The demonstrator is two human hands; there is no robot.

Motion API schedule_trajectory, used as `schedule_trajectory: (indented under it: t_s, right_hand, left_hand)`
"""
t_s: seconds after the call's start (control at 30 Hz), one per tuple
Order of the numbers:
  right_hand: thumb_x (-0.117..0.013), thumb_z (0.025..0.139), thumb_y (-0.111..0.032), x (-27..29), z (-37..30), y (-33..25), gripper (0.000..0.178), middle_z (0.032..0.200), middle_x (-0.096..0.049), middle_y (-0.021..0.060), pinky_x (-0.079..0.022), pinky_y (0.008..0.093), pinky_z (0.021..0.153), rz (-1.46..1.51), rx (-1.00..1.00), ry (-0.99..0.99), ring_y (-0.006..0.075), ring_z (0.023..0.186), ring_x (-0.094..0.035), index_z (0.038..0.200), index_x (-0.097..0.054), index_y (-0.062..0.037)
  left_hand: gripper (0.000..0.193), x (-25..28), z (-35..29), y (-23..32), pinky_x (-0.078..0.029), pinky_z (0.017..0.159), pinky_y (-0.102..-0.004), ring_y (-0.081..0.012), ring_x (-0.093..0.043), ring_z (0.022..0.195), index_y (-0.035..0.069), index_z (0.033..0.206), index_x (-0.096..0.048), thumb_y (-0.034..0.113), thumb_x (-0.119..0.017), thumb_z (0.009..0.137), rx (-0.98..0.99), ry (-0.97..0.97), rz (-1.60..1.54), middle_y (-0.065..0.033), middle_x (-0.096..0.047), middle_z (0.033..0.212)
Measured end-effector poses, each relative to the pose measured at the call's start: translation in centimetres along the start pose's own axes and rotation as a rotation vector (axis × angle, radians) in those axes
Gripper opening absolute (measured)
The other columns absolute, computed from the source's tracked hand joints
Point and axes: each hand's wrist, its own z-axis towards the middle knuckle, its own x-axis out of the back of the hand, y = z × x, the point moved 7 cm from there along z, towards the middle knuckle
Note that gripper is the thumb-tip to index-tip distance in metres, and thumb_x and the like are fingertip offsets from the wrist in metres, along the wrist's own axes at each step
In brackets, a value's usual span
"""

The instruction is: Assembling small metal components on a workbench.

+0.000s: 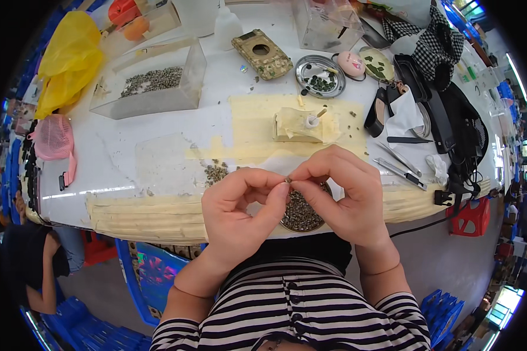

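Above the near edge of the table, my left hand [237, 210] and my right hand [351, 196] meet fingertip to fingertip. Between them they pinch a tiny brownish metallic piece [288, 181], too small to make out in detail. Just below, partly hidden by my fingers, is a round dish [304, 231] full of small metallic pieces [301, 212]. A loose heap of similar pieces [215, 172] lies beside my left hand. Farther back stands a tape-covered block [290, 130] with a white nozzle-like part [312, 121] and a thin stick on top.
A clear plastic bin [158, 105] with more small pieces stands at the back left, near a yellow bag [70, 58]. Behind sit a camouflage box [262, 55] and a round metal dish [298, 73]. Tweezers [399, 157] and a craft knife [401, 174] lie right. Another person [29, 257] is at left.
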Motion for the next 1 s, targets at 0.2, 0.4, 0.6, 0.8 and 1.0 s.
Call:
schedule_trajectory:
  t_s: [0.2,0.4,0.6,0.8,1.0]
  right_hand:
    - [-0.072,0.078,0.005,0.2,-0.2,-0.2,0.014,0.081,-0.063,0.0089,-0.051,0.0291,0.06,-0.076,0.091,-0.013,0.0203,0.068,-0.063,0.09,-0.067,-0.0003]
    - [-0.074,0.077,0.004,0.0,-0.5,-0.9,0.015,0.08,-0.063,0.0084,-0.051,0.0296,0.059,-0.228,0.195,0.065,0.0203,0.068,-0.064,0.089,-0.068,-0.0014]
    - [-0.076,0.076,0.002,0.5,-0.7,0.2,0.015,0.082,-0.065,0.008,-0.051,0.0289,0.06,0.034,0.037,0.07,0.0184,0.07,-0.064,0.089,-0.07,-0.0029]
    - [-0.08,0.073,0.002,0.6,-1.0,0.1,0.018,0.082,-0.064,0.0056,-0.05,0.026,0.059,0.043,0.125,0.172,0.0146,0.069,-0.062,0.089,-0.074,-0.0046]
    - [-0.082,0.07,0.0,0.1,-1.6,0.3,0.022,0.081,-0.062,0.0043,-0.048,0.0245,0.058,0.028,0.075,0.206,0.0131,0.069,-0.061,0.09,-0.076,-0.0058]
  left_hand:
    - [0.007,-0.1,0.2,-0.2,-0.053,0.07,-0.021,-0.0084,-0.064,0.076,-0.006,0.097,-0.065,-0.002,-0.064,0.092,0.112,-0.067,-0.101,-0.0064,-0.068,0.087]
    - [0.008,-0.2,0.2,-0.1,-0.054,0.07,-0.0207,-0.0078,-0.064,0.076,-0.006,0.099,-0.064,-0.001,-0.063,0.093,0.098,-0.055,-0.021,-0.0062,-0.068,0.087]
    - [0.009,-0.1,0.4,-0.3,-0.055,0.07,-0.0214,-0.0091,-0.066,0.077,-0.004,0.099,-0.064,0.002,-0.063,0.093,0.129,-0.041,-0.128,-0.0082,-0.069,0.088]
    - [0.01,-0.9,0.4,-1.0,-0.055,0.07,-0.0216,-0.0096,-0.066,0.078,-0.002,0.103,-0.063,0.005,-0.062,0.095,0.175,-0.034,-0.349,-0.0082,-0.069,0.091]
    - [0.011,-1.3,0.4,-0.6,-0.051,0.064,-0.0194,-0.0061,-0.061,0.072,-0.001,0.105,-0.062,0.004,-0.061,0.096,0.07,0.06,-0.334,-0.0059,-0.068,0.09]
